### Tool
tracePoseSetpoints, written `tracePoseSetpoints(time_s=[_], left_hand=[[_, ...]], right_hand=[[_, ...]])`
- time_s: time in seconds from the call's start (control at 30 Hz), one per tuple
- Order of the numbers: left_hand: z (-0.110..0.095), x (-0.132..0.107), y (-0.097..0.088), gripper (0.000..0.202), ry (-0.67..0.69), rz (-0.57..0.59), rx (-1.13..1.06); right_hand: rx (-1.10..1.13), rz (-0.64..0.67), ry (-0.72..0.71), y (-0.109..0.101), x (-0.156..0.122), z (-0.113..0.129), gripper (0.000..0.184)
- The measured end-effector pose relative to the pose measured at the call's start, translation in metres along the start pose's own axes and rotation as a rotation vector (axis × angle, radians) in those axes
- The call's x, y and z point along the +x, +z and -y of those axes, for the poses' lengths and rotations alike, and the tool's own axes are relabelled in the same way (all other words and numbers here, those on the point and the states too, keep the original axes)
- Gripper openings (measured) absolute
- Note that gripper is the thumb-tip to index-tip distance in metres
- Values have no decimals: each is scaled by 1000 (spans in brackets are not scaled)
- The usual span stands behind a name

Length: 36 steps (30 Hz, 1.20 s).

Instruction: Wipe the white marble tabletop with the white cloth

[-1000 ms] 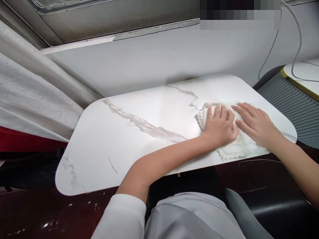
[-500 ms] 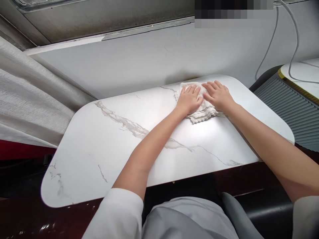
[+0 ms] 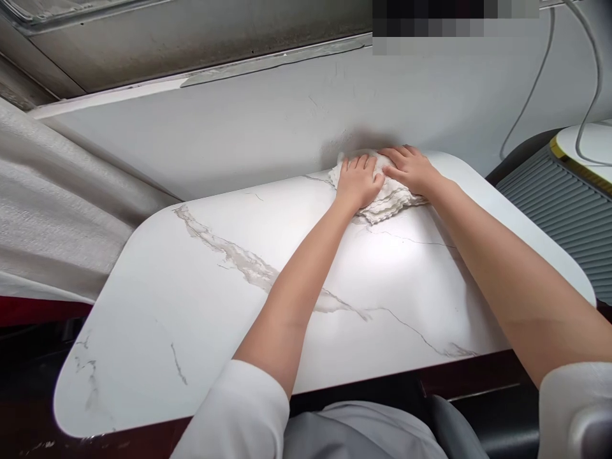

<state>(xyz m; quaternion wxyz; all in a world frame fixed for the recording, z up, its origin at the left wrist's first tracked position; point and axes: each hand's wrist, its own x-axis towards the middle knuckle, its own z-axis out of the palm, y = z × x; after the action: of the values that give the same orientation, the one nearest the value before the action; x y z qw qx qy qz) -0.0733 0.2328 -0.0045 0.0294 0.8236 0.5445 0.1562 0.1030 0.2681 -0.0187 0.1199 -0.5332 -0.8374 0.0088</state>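
A folded white cloth (image 3: 389,199) with wavy edges lies near the far edge of a white table (image 3: 143,280) with grey-brown marble veins. My left hand (image 3: 357,182) presses flat on the cloth's left part, its fingers stretched toward the wall. On the upper right part of the cloth rests my right hand (image 3: 410,169), palm down, fingers extended and angled left. Both hands lie open on top of the cloth, with a small gap between them. Part of the cloth is hidden under the hands.
Behind the table's far edge rises a pale wall (image 3: 229,127) with a dark smudge. A white curtain (image 3: 57,204) hangs at left. To the right stands a ribbed grey table base (image 3: 549,197), with a cable (image 3: 597,76) hanging above it.
Both hands and the cloth have slid toward the table's far edge, baring a thin vein on the near side of the cloth. The camera view has shifted slightly.
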Motion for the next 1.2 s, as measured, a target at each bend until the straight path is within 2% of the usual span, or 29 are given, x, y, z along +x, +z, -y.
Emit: tracePoseSetpoints(time_s=[0.17, 0.43, 0.6, 0.8, 1.0, 1.2], left_hand=[[-2, 9, 2, 49, 4, -24, -2], [-10, 13, 3, 49, -22, -9, 32], [-33, 19, 13, 51, -39, -21, 34], [-65, 23, 23, 53, -37, -11, -6], [-75, 13, 25, 54, 16, -51, -25], [-95, -12, 24, 54, 41, -24, -4]], right_hand=[[105, -13, 114, -10, 3, 4, 59], [127, -21, 137, -14, 1, -1, 54], [155, -3, 167, -26, -13, -16, 55], [152, 24, 335, -39, -36, -33, 65], [102, 39, 350, -41, -55, -30, 59], [95, 45, 397, -49, -90, -23, 60]])
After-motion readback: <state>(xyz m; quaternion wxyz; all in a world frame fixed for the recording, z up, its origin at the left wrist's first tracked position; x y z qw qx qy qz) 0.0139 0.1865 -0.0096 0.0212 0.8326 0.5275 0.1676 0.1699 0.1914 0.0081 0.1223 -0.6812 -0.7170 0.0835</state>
